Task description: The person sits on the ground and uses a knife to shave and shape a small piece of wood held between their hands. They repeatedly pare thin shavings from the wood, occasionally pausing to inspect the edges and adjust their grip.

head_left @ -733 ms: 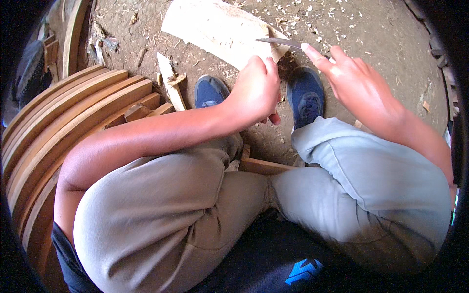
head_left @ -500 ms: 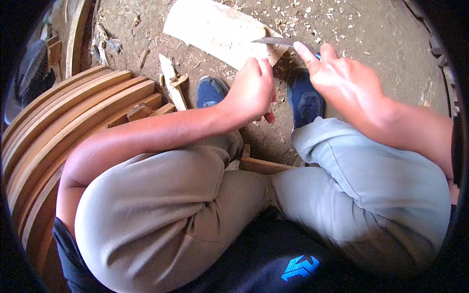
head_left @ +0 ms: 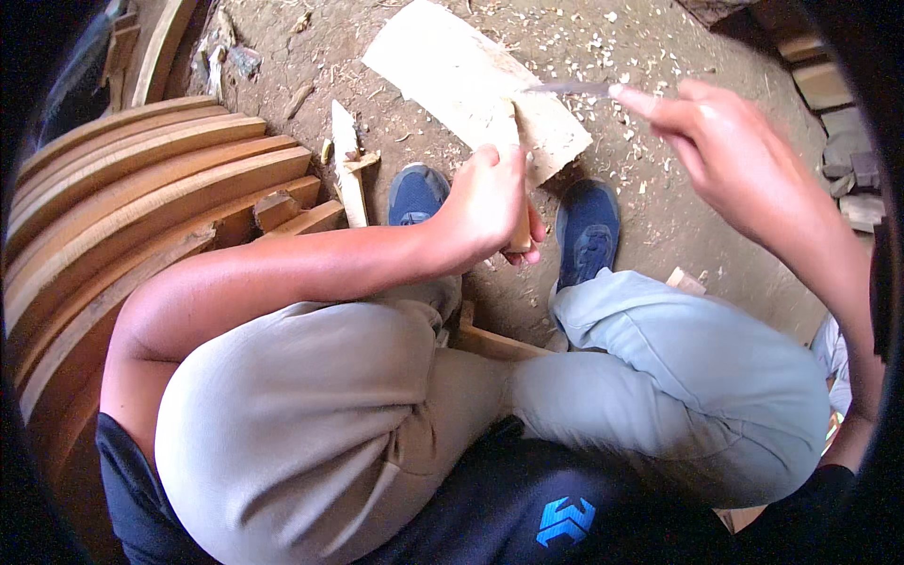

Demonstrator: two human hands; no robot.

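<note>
Bare forearms, light grey trousers (head_left: 311, 424), navy slip-on shoes (head_left: 586, 231) (both dusty), and a dark shirt (head_left: 490, 513) bearing a blue emblem (head_left: 565, 521).

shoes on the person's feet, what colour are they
Dark blue shoes, seen best in the head view, below the left hand.

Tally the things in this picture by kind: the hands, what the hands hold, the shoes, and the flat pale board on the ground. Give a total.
Hands: 2 (left hand, right hand)
Wooden sticks held: 1 (stick in the left hand)
Blades held: 1 (blade in the right hand)
Blue shoes: 2 (left shoe, right shoe)
Pale boards: 1 (board)
Total: 7
</note>
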